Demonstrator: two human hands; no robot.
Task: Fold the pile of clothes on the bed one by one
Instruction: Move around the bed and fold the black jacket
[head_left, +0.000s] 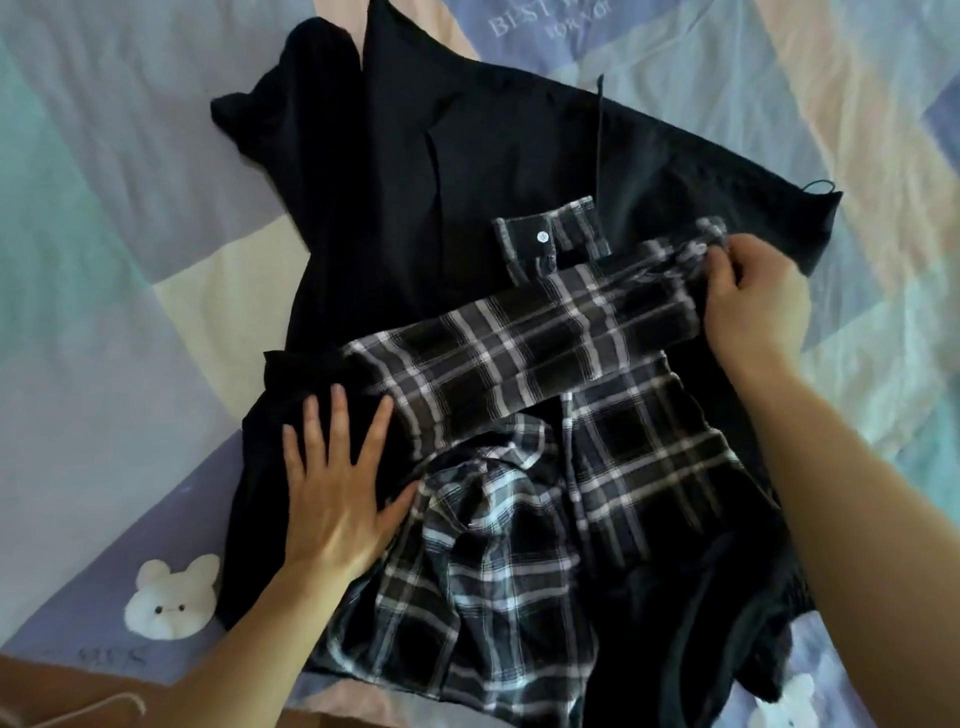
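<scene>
Head view. I have the plaid shirt (519, 441) on top of the black garment (415, 182), both spread on the quilt (104, 208). My right hand (748, 296) pinches the sleeve (519, 358) w/ curled fingers near its far right end; the sleeve lies folded across the shirt body. My left hand (332, 478) lies flat, fingers spread and straight, gripping nothing, pressing the black cloth beside the sleeve's left end. The cuff (550, 239), w/ one white button, sits just past the sleeve.

Handling, judged: thin woven cloth, light, limp, creases easily; best taken at seams, cuff or hem, smoothing flat between folds.

Count: 1 plaid shirt, approx. 1 black garment (maybe more; dark folds hard to separate), 2 hands.
</scene>
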